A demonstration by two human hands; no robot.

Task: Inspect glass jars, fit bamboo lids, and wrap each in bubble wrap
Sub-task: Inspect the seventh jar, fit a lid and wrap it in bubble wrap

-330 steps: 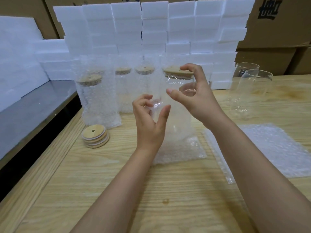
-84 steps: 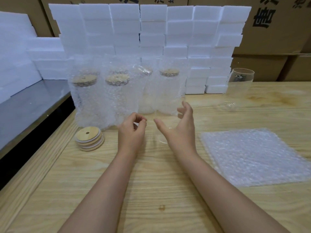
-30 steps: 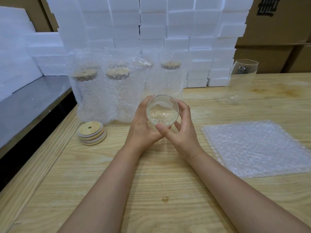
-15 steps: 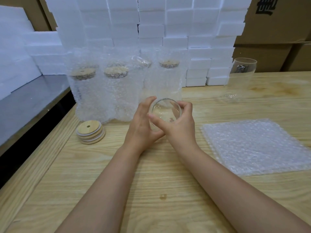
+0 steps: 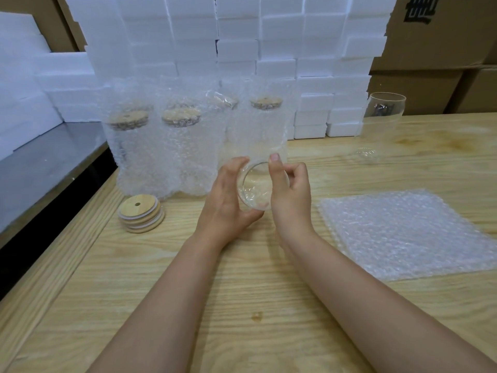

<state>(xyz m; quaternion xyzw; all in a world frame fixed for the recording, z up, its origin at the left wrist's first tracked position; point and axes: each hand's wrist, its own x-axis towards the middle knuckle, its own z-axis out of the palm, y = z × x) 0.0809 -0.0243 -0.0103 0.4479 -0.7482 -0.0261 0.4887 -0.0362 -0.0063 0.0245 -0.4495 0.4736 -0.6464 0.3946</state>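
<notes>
Head view, starting far left: a grey metal surface (image 5: 40, 162) runs alongside the wooden table (image 5: 242, 292), with white foam blocks (image 5: 242, 36) stacked behind. Next comes a short stack of bamboo lids (image 5: 141, 216) on the wood, just in front of a row of wrapped jars (image 5: 185, 146). Each one stands upright in bubble wrap, with a bamboo lid showing through.

Now the centre. The left hand (image 5: 228, 200) cups the glass jar (image 5: 258, 187) from its left side, fingers curled over the rim and thumb tucked underneath. The jar is held between both hands over the table, tipped so one round end faces the camera. The right hand (image 5: 290, 195) grips the other side, thumb pointing straight up along the rim and the remaining fingers curled behind the glass.

Moving right, a flat bubble wrap sheet (image 5: 403, 232) lies on the table, apart from the hands. At the back right, a bare jar (image 5: 382, 122) stands upright near cardboard boxes (image 5: 443, 36).
</notes>
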